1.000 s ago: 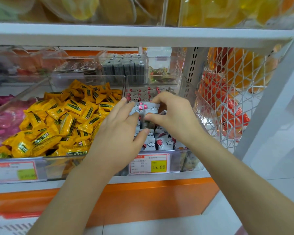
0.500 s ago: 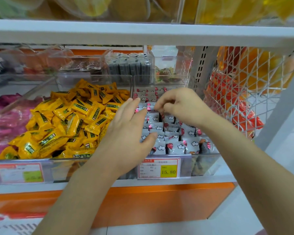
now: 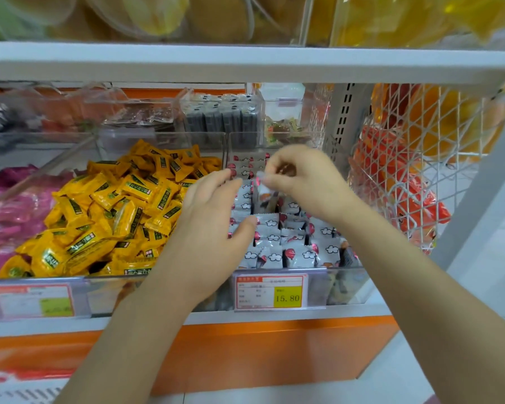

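Observation:
A clear plastic bin (image 3: pixel 344 282) on the shop shelf holds several small white snack packets (image 3: pixel 298 253) printed with clouds and a red mark. My right hand (image 3: pixel 306 182) hovers over the middle of this bin and pinches one white packet (image 3: pixel 264 192) by its top edge, lifted slightly above the others. My left hand (image 3: pixel 213 225) lies with straight fingers on the left side of the bin, thumb against the packets, holding nothing.
To the left, a bin heaped with yellow packets (image 3: pixel 114 211), then pink packets (image 3: pixel 9 214). A price tag reading 15.80 (image 3: pixel 271 291) hangs on the bin front. White wire mesh (image 3: pixel 405 170) with orange bags stands at right. A white shelf board (image 3: pixel 245 62) overhangs closely.
My right hand let go of its earlier packets, moved toward the back of the bin and now pinches a single packet lifted up. The left hand stayed spread on the left side.

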